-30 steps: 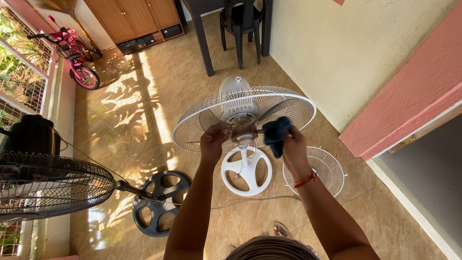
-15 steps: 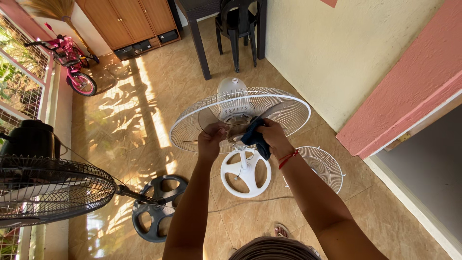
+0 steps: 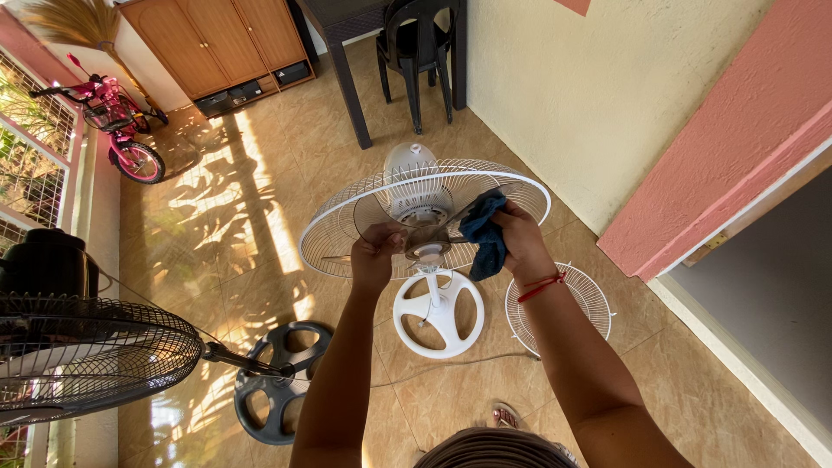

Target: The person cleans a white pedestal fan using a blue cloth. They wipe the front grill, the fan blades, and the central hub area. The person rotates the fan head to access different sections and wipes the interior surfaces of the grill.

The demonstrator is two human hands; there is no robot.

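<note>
Two closed hands: right hand around blue cloth (on blade), left hand gripping fan blade.

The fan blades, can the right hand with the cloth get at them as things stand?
Probably yes. The front grille lies off on the floor, so the white fan is open on the near side. The right hand already holds the blue cloth against a blade, while the left hand steadies another.

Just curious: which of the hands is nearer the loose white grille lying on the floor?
Right. The right hand, holding a blue cloth, is above the loose grille; the left hand grips a fan blade farther away.
</note>
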